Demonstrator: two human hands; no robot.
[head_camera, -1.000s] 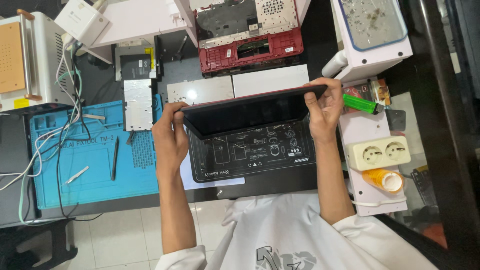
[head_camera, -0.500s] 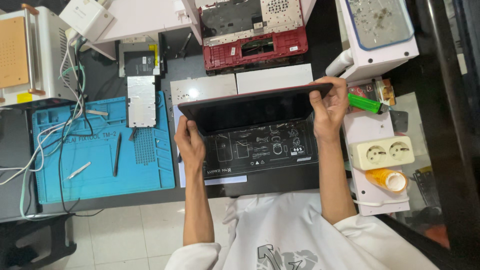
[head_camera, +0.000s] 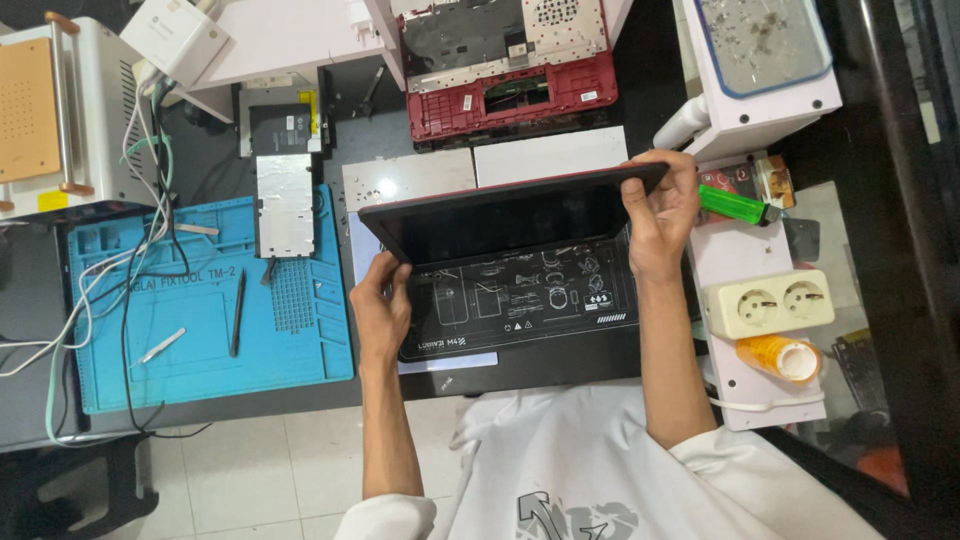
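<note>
Hands (head_camera: 383, 305) (head_camera: 660, 205) both closed on red-edged laptop panel (head_camera: 500, 215) above dark bench (head_camera: 560, 362); pale tiled floor (head_camera: 250, 460) below

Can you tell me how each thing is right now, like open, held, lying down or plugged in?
laptop panel: held up off the desk, tilted
left hand: gripping the panel's left corner
right hand: gripping the panel's right end
black mat: lying flat
red laptop base: opened up, insides showing
socket strip: nothing plugged in
green lighter: lying down
</note>
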